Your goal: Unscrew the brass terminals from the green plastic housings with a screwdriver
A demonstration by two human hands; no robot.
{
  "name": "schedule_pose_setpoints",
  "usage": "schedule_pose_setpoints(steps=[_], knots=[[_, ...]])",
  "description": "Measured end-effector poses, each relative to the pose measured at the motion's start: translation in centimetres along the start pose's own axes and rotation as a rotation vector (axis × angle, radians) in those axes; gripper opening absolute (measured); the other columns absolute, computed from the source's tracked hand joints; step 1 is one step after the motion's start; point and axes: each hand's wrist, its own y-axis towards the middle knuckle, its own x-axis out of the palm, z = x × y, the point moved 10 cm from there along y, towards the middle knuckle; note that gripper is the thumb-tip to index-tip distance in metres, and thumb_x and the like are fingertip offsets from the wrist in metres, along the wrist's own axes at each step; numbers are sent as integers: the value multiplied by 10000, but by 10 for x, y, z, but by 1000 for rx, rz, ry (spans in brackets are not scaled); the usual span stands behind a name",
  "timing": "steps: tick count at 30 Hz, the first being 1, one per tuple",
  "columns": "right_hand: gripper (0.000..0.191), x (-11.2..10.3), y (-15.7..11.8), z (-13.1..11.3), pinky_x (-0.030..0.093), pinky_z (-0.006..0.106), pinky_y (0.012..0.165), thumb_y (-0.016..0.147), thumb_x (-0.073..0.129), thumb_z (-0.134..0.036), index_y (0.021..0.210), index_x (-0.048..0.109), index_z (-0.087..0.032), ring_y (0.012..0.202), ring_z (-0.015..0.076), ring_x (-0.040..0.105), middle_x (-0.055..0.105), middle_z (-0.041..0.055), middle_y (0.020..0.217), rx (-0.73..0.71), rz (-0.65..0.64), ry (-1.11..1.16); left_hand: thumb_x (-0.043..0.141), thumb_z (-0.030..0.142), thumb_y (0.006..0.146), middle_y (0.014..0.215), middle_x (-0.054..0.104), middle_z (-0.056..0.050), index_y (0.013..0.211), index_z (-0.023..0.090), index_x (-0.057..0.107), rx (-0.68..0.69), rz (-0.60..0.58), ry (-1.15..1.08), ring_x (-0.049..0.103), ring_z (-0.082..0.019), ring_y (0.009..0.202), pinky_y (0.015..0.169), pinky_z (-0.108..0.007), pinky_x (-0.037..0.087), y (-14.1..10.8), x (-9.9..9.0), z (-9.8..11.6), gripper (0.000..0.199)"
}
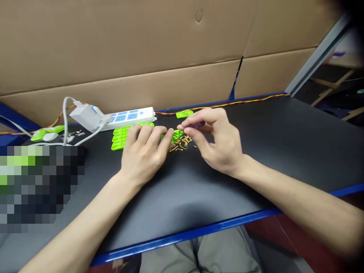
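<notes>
My left hand [146,149] is closed on a bright green plastic shell [178,135], holding it down on the black table. Its thumb is mostly hidden. Just to the right, my right hand [220,142] pinches a small dark purple object [198,125] between thumb and fingertips, close above the shell; the fingers cover most of it, so its kind is unclear. Small gold-coloured metal parts [182,145] lie loose below the shell, between the hands. More green shells [118,139] sit side by side, partly behind my left hand.
Behind the hands is another green shell [184,113] with gold parts in it. A white power strip [131,116] with a plugged-in white adapter [85,115] and cables stands back left. Green and white pieces [47,133] lie farther left. A cardboard wall [170,87] closes the back.
</notes>
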Motion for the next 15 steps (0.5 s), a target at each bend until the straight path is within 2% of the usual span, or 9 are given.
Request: schedule_pose_setpoints(steps=[6, 15], knots=[[201, -4, 1, 0, 629, 284, 737, 926, 553, -190, 1104, 505, -271, 885, 136, 705, 638, 2, 972, 7, 10, -15, 581, 332, 927, 976, 711, -82, 1096, 160, 648, -12, 9, 14, 578, -257, 828, 723, -395, 375, 1, 1, -2, 251], [192, -2, 1, 7, 629, 295, 778, 930, 542, -188, 1102, 501, -263, 887, 137, 703, 634, 4, 974, 35, -2, -60, 598, 354, 920, 967, 714, -89, 1104, 155, 639, -15, 33, -17, 585, -253, 829, 734, -394, 373, 0, -4, -2, 274]])
